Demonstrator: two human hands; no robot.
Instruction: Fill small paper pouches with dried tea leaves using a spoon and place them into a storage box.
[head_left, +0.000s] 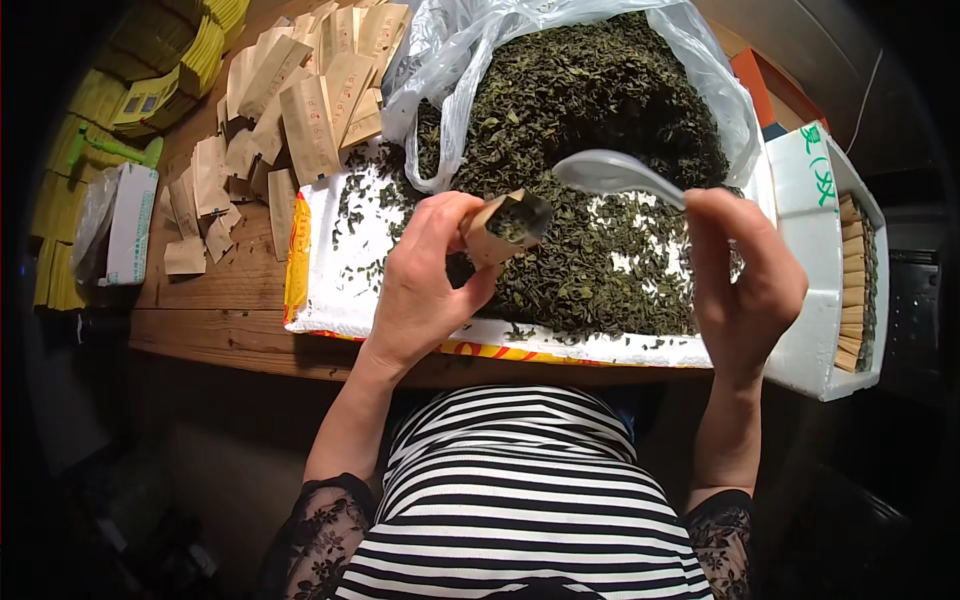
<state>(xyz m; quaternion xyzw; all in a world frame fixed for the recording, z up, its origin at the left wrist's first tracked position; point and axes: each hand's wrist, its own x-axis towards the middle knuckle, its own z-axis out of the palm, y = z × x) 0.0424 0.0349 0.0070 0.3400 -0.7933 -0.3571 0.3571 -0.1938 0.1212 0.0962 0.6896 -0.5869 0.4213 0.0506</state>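
Observation:
My left hand (427, 270) grips a small brown paper sachet (487, 244). Its mouth is spread wide, and some dark leaf shows inside the dark lining. Between the thumb and fingers of my right hand (742, 277) is the handle of a white plastic spoon (611, 171). The bowl of the spoon hangs over the leaves, up and to the right of the sachet; whether it carries any leaf cannot be seen. Below both hands, dried tea leaves (585, 281) lie in a shallow white foam tray (337, 292). A larger heap (562, 82) spills from a clear plastic bag (427, 97).
Filled-looking paper sachets (307, 127) pile up on the wooden table (210, 315) at left. Beyond them stand yellow packets (157, 97), a green-handled tool (112, 146) and a small white box (131, 225). At right, a white foam box (806, 322) bearing writing holds a row of paper sachets (851, 292).

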